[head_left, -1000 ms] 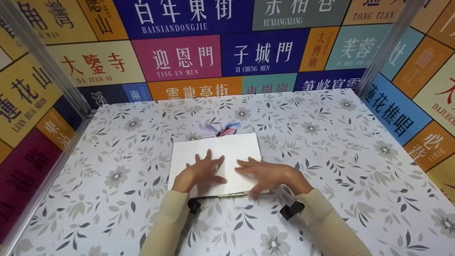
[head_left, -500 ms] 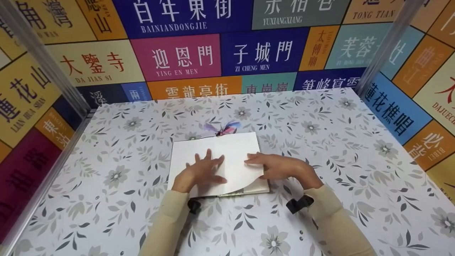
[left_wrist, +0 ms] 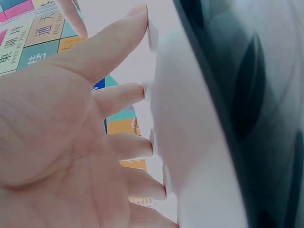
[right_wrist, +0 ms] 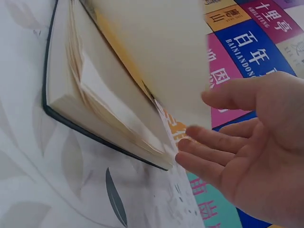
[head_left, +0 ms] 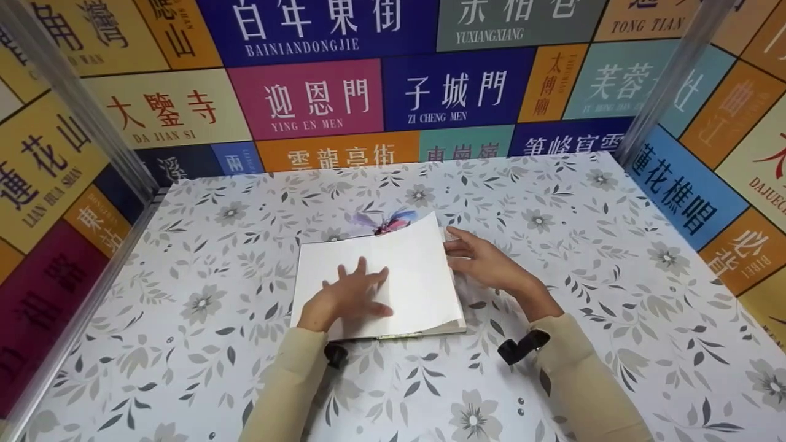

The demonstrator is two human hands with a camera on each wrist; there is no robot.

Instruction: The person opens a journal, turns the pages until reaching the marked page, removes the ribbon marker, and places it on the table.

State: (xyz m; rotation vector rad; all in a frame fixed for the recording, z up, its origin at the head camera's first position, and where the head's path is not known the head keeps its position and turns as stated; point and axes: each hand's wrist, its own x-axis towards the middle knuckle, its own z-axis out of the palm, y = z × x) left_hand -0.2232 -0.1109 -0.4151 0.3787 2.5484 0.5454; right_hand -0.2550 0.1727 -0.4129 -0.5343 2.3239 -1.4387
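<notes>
A book with blank white pages (head_left: 347, 261) lies spread on the table; its dark cover edge shows beneath the page block (right_wrist: 71, 102) in the right wrist view. My left hand (head_left: 350, 294) rests on the left page with fingers spread, and the left wrist view has its fingertips (left_wrist: 145, 142) right at the paper. One right-hand leaf (head_left: 424, 258) stands lifted, its far corner raised. At the book's right edge is my right hand (head_left: 488, 261), fingers extended and thumb apart from them. In the right wrist view its thumb tip overlaps the edge of the lifted leaf (right_wrist: 161, 42).
A blue and pink winged shape (head_left: 387, 222) shows just beyond the book's top edge. White cloth with grey flowers and leaves covers the table (head_left: 196, 356). Panels of coloured signs (head_left: 307, 98) stand behind it and on both sides.
My right hand has moved off the right page to the book's right edge and farther back. The leaf's near corner curled first; now its far corner is up. The left hand has stayed in place.
</notes>
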